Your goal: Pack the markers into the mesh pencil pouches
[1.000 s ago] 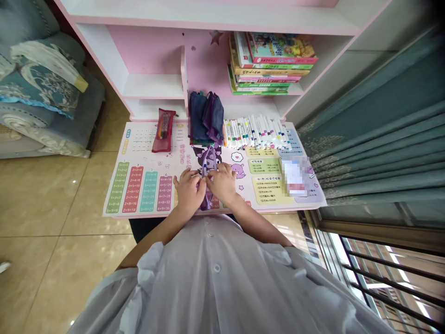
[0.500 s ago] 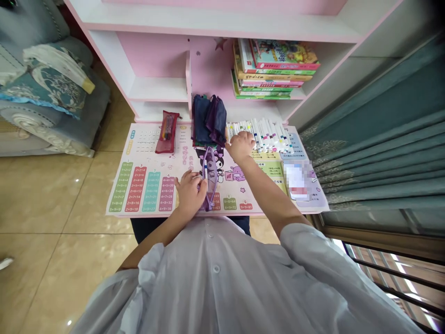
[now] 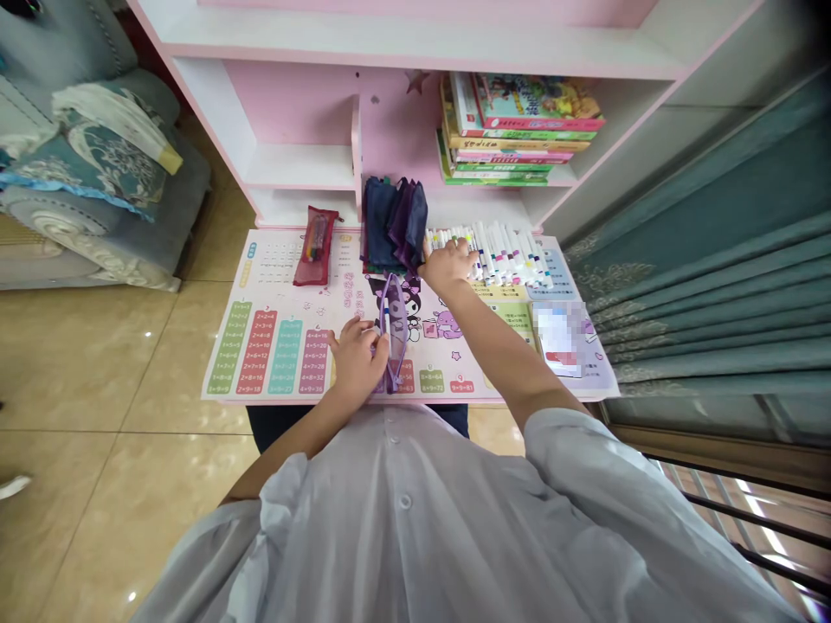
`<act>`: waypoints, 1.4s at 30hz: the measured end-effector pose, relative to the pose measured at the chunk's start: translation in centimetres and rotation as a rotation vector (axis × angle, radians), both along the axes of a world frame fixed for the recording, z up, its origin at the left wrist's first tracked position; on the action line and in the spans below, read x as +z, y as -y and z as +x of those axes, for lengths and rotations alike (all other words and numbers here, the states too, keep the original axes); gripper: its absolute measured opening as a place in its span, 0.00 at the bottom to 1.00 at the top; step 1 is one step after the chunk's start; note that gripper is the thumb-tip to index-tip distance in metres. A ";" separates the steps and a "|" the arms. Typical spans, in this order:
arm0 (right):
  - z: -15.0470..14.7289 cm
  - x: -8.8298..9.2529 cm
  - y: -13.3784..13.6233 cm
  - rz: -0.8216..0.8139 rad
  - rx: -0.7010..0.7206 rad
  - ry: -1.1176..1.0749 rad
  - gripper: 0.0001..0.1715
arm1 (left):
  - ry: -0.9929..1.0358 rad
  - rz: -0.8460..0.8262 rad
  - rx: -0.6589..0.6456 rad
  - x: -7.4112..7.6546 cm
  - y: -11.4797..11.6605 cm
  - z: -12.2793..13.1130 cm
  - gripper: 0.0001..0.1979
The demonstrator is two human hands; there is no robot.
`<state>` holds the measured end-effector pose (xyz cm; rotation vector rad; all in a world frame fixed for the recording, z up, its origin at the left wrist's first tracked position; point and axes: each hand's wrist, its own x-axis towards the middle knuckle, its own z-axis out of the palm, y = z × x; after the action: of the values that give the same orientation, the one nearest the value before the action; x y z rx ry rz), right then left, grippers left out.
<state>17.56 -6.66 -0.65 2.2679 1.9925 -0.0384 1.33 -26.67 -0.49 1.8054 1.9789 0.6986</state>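
A purple mesh pencil pouch (image 3: 394, 324) lies open on the printed desk mat (image 3: 279, 342), with pens inside it. My left hand (image 3: 356, 356) grips the pouch's near left edge. My right hand (image 3: 447, 262) is stretched forward to the left end of a row of white marker pens (image 3: 503, 251), with its fingers curled over them. I cannot see whether they have closed on a pen.
A red pencil pouch (image 3: 315, 247) lies at the mat's far left. A pile of dark blue and purple pouches (image 3: 393, 223) stands behind the open one. Stacked books (image 3: 512, 130) fill the pink shelf. A teal curtain (image 3: 701, 260) hangs at the right, bedding (image 3: 91, 173) at the left.
My right hand left the purple pouch and reached forward to the row of markers. My left hand stayed on the pouch.
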 end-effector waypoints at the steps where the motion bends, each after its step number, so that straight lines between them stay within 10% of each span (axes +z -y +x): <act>1: 0.0 0.0 -0.1 -0.006 0.001 0.007 0.30 | -0.002 0.002 0.000 0.0 0.0 0.0 0.13; 15: 0.4 1.5 1.3 0.058 0.068 -0.061 0.27 | 0.012 0.029 0.002 -0.6 0.1 -0.4 0.14; 24: 1.4 4.5 12.0 0.314 0.118 -0.431 0.11 | 0.003 0.027 0.008 -0.4 -0.1 -0.1 0.12; 30: -0.5 3.5 17.9 0.246 0.238 -0.666 0.11 | 0.009 0.057 0.007 -0.4 -0.1 0.1 0.12; 42: -3.6 1.2 18.2 0.221 0.303 -0.413 0.14 | 0.007 0.041 0.009 -0.7 -0.1 0.1 0.12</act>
<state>13.94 -24.87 0.59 2.1905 2.6538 -0.2933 1.43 -26.55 -1.17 1.8159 1.9836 0.7529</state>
